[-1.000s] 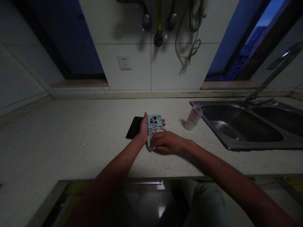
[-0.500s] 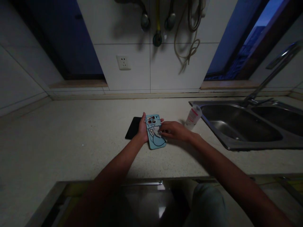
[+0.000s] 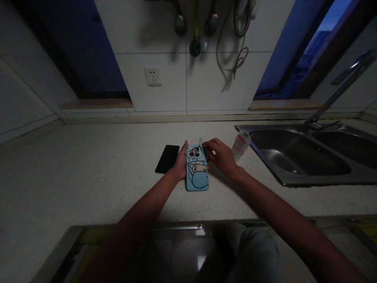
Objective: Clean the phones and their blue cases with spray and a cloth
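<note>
Cradling one phone case (image 3: 199,180), the left grip (image 3: 180,163) is half-curled; the right grip (image 3: 219,154) pinches one pale cloth (image 3: 201,141).

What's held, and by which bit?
Left grip: the blue phone case, by its left edge and underside. Right grip: a pale scrap, by which part I can't tell.

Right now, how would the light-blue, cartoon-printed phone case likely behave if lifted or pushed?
The phone case is probably light: its camera cutouts look see-through, suggesting an empty shell. It likely holds its shape, since its edges look straight in the left hand. Being flat, it should slide rather than roll.
</note>
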### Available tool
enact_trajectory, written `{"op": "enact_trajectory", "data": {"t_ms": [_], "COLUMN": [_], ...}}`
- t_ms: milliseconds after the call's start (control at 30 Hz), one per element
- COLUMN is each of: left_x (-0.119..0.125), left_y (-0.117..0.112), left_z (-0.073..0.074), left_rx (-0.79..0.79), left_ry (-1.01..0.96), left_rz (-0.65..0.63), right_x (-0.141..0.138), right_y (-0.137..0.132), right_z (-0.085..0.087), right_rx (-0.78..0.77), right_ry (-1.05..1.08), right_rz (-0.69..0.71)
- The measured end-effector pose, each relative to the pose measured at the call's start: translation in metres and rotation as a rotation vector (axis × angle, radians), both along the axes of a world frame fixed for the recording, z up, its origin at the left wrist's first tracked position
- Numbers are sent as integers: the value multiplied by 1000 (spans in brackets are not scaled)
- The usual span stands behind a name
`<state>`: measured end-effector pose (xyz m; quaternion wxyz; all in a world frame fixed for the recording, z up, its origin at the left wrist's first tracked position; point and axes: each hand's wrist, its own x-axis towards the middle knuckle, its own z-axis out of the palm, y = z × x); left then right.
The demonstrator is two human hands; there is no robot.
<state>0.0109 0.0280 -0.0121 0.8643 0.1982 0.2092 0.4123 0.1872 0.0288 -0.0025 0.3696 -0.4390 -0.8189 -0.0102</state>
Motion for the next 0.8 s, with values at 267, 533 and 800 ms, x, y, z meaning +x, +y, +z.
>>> {"op": "enact_trajectory", "data": {"t_ms": [267, 533, 800], "left_x": [0, -7, -10], "left_y": [4, 0, -4], "left_z": [0, 5, 8], "left_rx": [-10, 32, 92], "left_ry": [-4, 33, 9], "left_rz": [132, 172, 122], "right_x": [-2, -14, -15], "right_y": [-12, -39, -38], "right_z": [21, 23, 13], "right_rx": [-148, -482, -544], "right_ry": [-324, -478, -373], "right_rz": [283, 683, 804]}}
